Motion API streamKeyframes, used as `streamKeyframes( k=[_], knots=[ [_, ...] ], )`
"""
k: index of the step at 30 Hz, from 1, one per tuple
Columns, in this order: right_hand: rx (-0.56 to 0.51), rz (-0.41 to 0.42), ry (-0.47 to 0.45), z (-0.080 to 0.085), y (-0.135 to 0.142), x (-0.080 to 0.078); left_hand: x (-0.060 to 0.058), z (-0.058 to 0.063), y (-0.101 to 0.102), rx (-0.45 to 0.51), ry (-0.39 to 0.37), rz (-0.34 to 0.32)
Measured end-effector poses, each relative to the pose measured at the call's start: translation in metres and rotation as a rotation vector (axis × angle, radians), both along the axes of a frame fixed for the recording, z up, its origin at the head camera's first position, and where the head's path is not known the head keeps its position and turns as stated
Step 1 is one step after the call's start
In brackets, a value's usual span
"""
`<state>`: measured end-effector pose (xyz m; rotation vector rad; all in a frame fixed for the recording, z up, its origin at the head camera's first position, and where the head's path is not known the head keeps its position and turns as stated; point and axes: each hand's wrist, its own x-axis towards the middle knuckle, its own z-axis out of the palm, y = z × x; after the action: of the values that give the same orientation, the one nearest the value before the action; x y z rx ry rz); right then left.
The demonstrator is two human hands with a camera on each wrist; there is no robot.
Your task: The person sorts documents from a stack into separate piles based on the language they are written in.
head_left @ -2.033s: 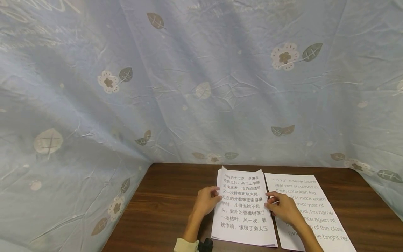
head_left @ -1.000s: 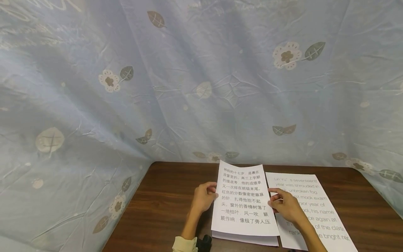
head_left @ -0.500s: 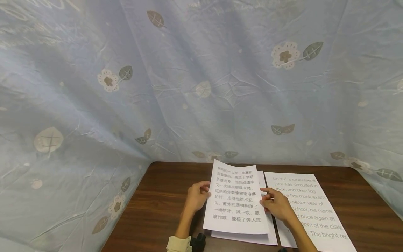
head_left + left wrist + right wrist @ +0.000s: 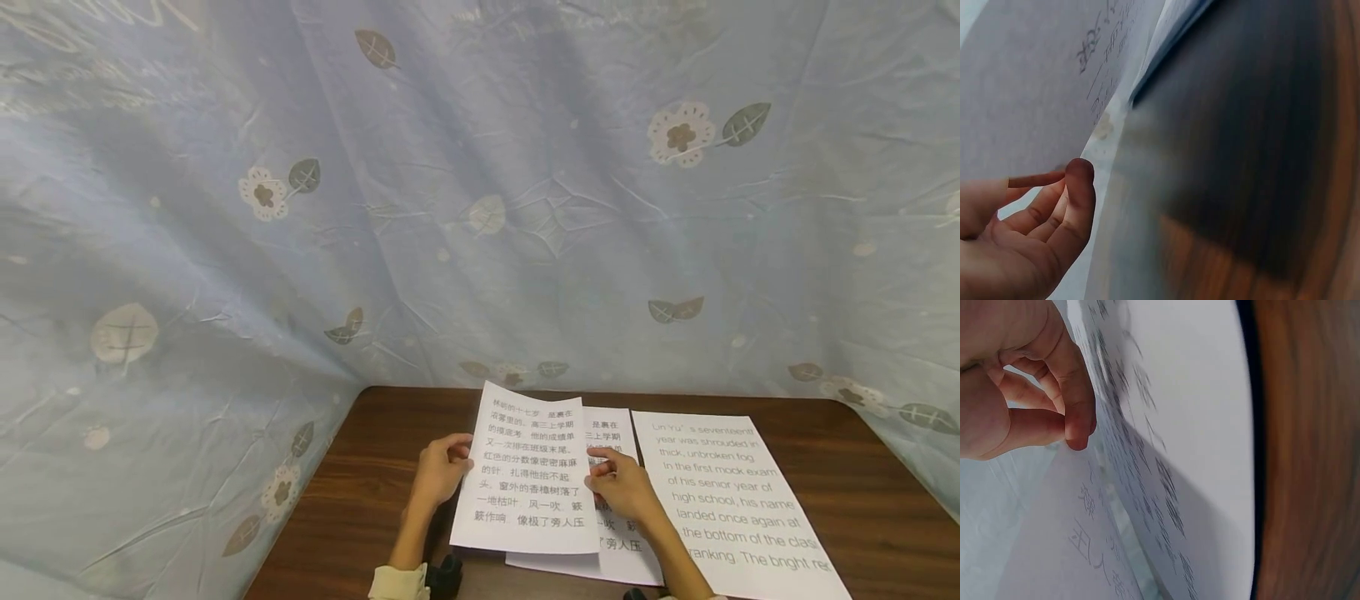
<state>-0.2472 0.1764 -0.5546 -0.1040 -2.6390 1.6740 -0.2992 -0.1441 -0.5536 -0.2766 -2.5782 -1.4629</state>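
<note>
A white sheet of paper (image 4: 528,492) printed with Chinese text is held up between both hands, its top edge slightly curved. My left hand (image 4: 441,471) pinches the sheet's left edge between thumb and fingers, a grip that also shows in the left wrist view. At the opposite edge, the thumb and fingers of my right hand (image 4: 621,485) pinch the same sheet. Under it and to its right lies a stack of paper (image 4: 630,562) whose top page bears Chinese print too, partly covered by the raised sheet and the right hand.
Right of the stack lies another white page (image 4: 723,492) with large English text. The dark wooden table (image 4: 375,450) has rounded far corners. A pale blue curtain (image 4: 450,208) with leaf and flower prints hangs behind and to the left.
Both hands have lifted the top sheet off the stack and carried it to the left. The Chinese-printed page beneath has come into view, and more of the English page shows.
</note>
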Motion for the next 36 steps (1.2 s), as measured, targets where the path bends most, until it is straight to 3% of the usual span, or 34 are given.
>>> streamKeyframes(
  k=[12,18,23,36],
  knots=[
    [-0.069,0.001,0.026,-0.003,-0.045,-0.005,-0.001,-0.006,-0.04,-0.025,-0.045,0.066],
    [-0.113,0.025,0.027,-0.005,-0.064,-0.009,0.0,-0.003,-0.057,-0.042,-0.053,0.093],
    [-0.144,0.049,0.026,-0.005,-0.076,-0.012,0.0,0.0,-0.071,-0.042,-0.057,0.111],
    [-0.172,0.081,-0.001,-0.006,-0.1,-0.015,-0.003,-0.006,-0.101,0.001,-0.073,0.127]
  ],
)
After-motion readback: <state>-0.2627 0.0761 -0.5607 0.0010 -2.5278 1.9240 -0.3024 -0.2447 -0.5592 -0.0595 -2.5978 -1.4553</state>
